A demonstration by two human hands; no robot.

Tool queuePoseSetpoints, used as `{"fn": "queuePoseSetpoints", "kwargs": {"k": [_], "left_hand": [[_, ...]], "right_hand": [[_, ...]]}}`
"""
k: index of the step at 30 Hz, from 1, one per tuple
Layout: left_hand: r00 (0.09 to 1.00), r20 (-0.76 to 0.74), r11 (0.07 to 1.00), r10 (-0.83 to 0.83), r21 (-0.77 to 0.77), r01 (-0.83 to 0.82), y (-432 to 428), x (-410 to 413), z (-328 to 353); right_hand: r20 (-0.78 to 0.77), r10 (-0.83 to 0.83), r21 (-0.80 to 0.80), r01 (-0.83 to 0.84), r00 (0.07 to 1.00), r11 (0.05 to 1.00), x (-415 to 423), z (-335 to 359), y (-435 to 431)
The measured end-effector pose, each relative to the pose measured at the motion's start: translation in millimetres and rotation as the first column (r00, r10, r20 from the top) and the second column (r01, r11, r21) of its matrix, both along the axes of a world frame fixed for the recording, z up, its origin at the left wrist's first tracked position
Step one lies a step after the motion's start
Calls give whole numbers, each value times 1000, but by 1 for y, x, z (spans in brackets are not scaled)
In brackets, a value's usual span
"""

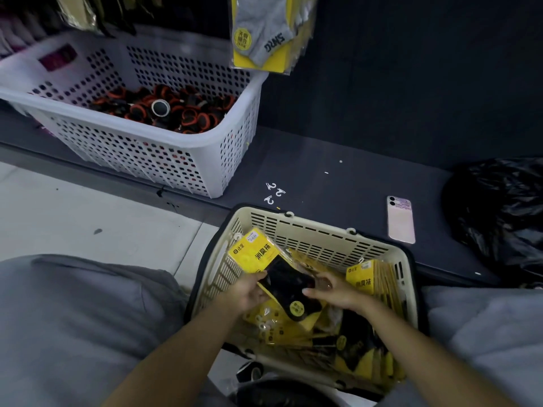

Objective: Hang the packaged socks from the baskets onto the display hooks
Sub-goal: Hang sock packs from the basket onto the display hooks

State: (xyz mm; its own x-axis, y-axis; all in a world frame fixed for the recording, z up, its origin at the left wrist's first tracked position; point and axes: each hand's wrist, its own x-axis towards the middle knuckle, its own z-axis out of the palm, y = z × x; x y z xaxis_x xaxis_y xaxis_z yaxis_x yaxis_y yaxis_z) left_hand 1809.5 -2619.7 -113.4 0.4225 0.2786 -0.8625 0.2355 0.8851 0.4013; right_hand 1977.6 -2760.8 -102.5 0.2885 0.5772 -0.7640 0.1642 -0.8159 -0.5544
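Gripping one sock package (260,251) just above the beige basket (323,230), the left hand (249,292) curls round its left edge and the right hand (332,289) pinches its right side. Its long axis runs up and left, with the hanger end pointing away from both hands. Far beyond the basket hang displayed grey socks (264,33); I judge the left hand nearer to them.

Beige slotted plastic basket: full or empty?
Partly full: the beige slotted plastic basket holds a pile of yellow-and-black packaged socks, below its rim.
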Motion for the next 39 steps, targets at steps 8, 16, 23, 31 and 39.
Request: {"fn": "queuePoseSetpoints", "kwargs": {"k": [8,16,23,31,39], "left_hand": [[955,14,932,-296,223,286,8,5,50],[887,23,764,-461,518,384,42,9,105],[869,165,679,-467,696,233,53,26,173],[836,336,639,-434,769,22,54,54,232],[900,291,335,-325,925,-178,72,85,292]], "right_hand": [[-24,-197,295,195,980,935,-6,27,21],[-204,-327,541,385,923,748,-8,72,37],[-245,-349,742,407,904,532,-9,133,55],[43,-447,914,146,893,380,12,211,68],[2,-510,970,121,860,209,39,286,88]]}}
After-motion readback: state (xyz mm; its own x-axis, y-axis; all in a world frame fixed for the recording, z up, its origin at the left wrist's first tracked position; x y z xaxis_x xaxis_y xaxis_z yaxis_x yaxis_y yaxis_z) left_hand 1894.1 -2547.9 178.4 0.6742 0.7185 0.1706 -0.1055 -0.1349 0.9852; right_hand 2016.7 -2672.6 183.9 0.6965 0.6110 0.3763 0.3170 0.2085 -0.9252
